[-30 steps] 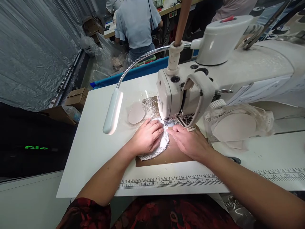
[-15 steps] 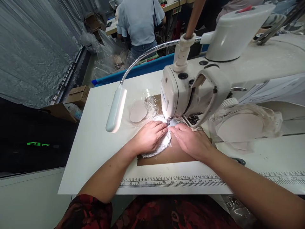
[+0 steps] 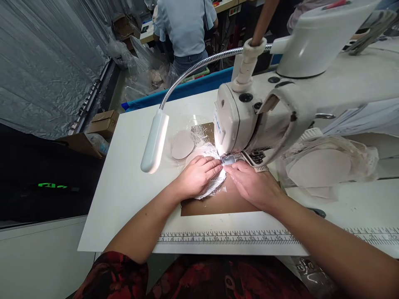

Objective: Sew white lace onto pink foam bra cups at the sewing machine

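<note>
white fabric (image 3: pixel 219 181) lies under the flattened left hand (image 3: pixel 198 176); whether the right hand (image 3: pixel 253 182) pinches, i cannot tell.

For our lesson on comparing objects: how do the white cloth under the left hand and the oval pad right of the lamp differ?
The white cloth looks patterned, while the oval pad is plain pale beige. The left hand covers part of the cloth; neither hand touches the pad. The cloth reaches under the sewing machine, whereas the pad lies apart from it. Both have curved edges.
</note>
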Demonstrator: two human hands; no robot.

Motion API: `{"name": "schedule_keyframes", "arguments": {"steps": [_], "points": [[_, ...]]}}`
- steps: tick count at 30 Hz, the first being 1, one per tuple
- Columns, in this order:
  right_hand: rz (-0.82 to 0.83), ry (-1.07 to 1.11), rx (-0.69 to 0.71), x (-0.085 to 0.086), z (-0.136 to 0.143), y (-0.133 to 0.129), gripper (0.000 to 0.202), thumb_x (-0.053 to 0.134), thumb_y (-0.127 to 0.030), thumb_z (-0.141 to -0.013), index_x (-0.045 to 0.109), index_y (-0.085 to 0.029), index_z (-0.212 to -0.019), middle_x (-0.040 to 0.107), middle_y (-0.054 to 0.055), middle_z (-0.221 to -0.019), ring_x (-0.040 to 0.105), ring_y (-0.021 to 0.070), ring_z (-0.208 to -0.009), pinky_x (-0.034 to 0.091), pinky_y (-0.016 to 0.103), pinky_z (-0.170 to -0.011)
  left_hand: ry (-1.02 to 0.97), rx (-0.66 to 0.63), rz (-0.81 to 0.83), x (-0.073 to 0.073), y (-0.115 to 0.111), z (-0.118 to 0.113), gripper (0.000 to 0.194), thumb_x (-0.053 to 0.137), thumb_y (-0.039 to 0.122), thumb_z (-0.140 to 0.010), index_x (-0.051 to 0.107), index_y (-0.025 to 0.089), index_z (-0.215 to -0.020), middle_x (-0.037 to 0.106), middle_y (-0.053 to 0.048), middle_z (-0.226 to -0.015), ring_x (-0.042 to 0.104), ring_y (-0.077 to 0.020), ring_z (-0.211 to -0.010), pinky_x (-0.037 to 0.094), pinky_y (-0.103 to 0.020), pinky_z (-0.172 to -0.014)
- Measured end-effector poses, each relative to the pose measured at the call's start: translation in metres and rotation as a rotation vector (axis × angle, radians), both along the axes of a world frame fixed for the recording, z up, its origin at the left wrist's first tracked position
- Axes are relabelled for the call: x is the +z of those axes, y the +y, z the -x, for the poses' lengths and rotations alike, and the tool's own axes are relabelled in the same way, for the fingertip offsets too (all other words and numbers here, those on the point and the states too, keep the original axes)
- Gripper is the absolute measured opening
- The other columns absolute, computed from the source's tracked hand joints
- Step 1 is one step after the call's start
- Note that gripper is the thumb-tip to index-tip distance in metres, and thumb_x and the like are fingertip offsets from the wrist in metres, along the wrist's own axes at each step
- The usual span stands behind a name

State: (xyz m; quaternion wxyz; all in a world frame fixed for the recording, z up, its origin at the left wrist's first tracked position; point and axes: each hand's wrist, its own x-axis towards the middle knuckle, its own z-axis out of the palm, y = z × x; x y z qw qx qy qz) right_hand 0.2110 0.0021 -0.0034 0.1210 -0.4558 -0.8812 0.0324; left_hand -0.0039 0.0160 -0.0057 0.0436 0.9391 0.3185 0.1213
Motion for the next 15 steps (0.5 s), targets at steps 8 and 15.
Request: {"name": "schedule_keyframes", "arguments": {"steps": [8,15], "points": [[0.072,-0.003,-0.018,0.0013,0.0002,0.0015,0.036,0.039,-0.017,-0.088,0.068,-0.023,-0.108,0.067,0.005,-0.088,0.053,0.0157,-0.065,0.027,0.028,-0.052,-0.02,0.052,0.002,0.0017,0.0027,0.0006,0.039,0.038,0.025,-0.095,0.052,0.012,-0.129,0.057,-0.014,-0.131,0.05,-0.0284,-0.118,0.041,-0.046,-0.098],[0.053,0.023,-0.009,-0.0002,0.0003,0.0028,0.038,0.04,-0.016,-0.089,0.067,-0.023,-0.115,0.068,0.005,-0.092,0.055,0.0152,-0.066,0.031,0.028,-0.052,-0.02,0.107,0.004,0.0022,0.0022,0.0021,0.041,0.039,0.032,-0.095,0.052,0.012,-0.128,0.055,-0.016,-0.132,0.048,-0.0306,-0.119,0.039,-0.047,-0.098]]}}
